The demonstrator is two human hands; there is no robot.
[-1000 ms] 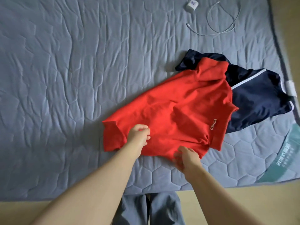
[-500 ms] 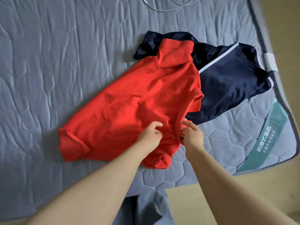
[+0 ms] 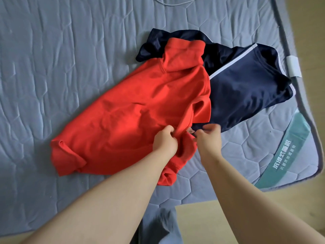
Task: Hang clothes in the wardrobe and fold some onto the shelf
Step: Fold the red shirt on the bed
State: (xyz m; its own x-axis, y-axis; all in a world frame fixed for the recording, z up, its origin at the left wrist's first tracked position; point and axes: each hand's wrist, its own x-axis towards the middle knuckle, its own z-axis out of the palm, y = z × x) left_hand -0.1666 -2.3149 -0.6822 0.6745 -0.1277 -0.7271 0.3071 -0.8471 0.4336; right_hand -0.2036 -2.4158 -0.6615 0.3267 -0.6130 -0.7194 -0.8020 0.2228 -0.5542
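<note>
A red polo shirt lies spread and rumpled on the blue-grey quilted mattress, its collar toward the far side. Its right part overlaps a navy garment with a white stripe. My left hand grips a raised fold of the red shirt near its right sleeve. My right hand pinches the shirt's edge just beside it, fingers curled at the seam where red meets navy.
The mattress edge runs down the right side, with a white tag and a teal label near the corner. A white cable lies at the far edge. Wooden floor shows right and below; grey trouser legs at the bottom.
Both hands moved from the shirt's lower hem to its right sleeve side and gathered a fold there. The view shifted right and nearer, so the charger left the frame.
</note>
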